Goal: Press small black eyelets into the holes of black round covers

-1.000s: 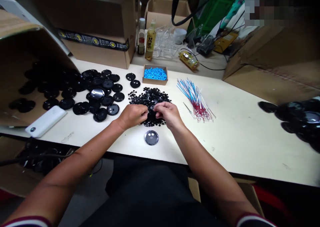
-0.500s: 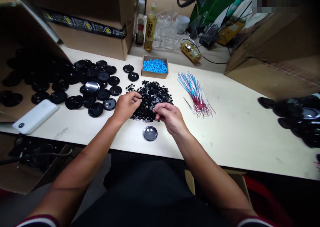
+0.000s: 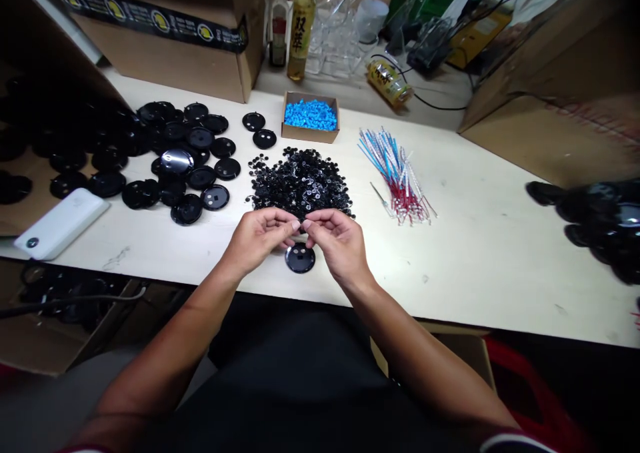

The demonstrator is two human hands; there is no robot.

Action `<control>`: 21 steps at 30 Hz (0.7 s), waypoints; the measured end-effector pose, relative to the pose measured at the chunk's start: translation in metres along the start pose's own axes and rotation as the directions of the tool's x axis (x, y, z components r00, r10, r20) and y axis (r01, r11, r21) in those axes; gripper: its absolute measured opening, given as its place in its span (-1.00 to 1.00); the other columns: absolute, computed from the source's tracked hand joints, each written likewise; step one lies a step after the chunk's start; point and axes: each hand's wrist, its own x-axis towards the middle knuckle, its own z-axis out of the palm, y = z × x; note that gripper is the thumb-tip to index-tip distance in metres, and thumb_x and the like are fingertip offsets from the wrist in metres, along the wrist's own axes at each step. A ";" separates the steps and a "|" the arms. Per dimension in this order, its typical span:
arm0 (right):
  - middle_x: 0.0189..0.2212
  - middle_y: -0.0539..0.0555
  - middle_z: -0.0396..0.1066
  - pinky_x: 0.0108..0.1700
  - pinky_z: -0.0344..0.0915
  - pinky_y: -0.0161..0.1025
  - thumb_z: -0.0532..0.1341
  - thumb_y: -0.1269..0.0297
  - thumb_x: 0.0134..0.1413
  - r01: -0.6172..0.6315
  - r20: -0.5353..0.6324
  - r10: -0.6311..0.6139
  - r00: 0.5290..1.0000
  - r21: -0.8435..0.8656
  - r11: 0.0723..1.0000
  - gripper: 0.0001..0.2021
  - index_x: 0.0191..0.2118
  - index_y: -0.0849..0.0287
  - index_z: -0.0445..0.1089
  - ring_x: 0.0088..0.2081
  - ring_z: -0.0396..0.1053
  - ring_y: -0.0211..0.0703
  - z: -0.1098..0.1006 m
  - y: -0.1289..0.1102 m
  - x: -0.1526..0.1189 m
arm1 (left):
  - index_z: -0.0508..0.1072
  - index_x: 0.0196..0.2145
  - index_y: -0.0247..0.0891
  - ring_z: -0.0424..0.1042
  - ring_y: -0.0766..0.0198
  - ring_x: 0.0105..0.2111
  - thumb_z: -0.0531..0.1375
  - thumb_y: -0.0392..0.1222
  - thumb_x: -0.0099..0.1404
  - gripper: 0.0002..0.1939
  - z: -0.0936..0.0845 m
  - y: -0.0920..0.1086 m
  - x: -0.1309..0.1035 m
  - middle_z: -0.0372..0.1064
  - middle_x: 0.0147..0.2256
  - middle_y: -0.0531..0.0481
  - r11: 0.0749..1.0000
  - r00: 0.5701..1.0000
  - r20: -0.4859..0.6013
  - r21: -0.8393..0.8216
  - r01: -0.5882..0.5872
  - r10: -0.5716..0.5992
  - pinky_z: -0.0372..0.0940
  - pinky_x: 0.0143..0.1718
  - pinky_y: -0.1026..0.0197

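My left hand and my right hand meet fingertip to fingertip at the near edge of a pile of small black parts. Both are closed in a pinch; whatever they hold is too small to make out. Just below the fingertips a round black disc with two pale spots lies on the table. Behind the pile stands a small cardboard tray filled with blue pieces.
Many black discs and a white power bank lie at the left. Red, white and blue wires are right of the pile. Cardboard boxes, bottles and more black pieces stand or lie around.
Both hands have drawn back from the pile toward me and come together, the left moving right. The view has shifted slightly. The disc stays in its place on the table.
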 end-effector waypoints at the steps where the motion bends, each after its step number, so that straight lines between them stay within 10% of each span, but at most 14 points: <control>1: -0.39 -0.01 0.52 -0.44 0.36 -0.33 0.46 0.23 0.03 0.014 -0.009 -0.014 1.000 -0.003 1.000 -0.78 -0.23 0.21 0.53 -0.53 0.43 -0.30 0.001 0.001 -0.002 | 0.61 -0.21 -0.31 0.60 0.23 -0.39 0.44 0.03 0.22 -0.65 0.000 0.000 -0.001 0.59 -0.37 -0.05 1.000 1.000 0.007 -0.003 0.013 -0.013 0.50 -0.38 0.26; 21: -0.40 0.12 0.56 -0.36 0.48 -0.29 0.42 -0.16 -0.03 -0.082 0.275 0.173 0.946 -0.313 0.946 -0.55 -0.21 0.13 0.62 -0.40 0.50 -0.04 -0.031 0.026 0.001 | 0.66 -0.31 -0.33 0.38 0.34 -0.47 0.42 -0.20 0.01 -0.75 -0.005 -0.018 -0.026 0.48 -0.46 0.02 0.996 0.996 -0.083 0.088 0.022 -0.014 0.25 -0.42 0.32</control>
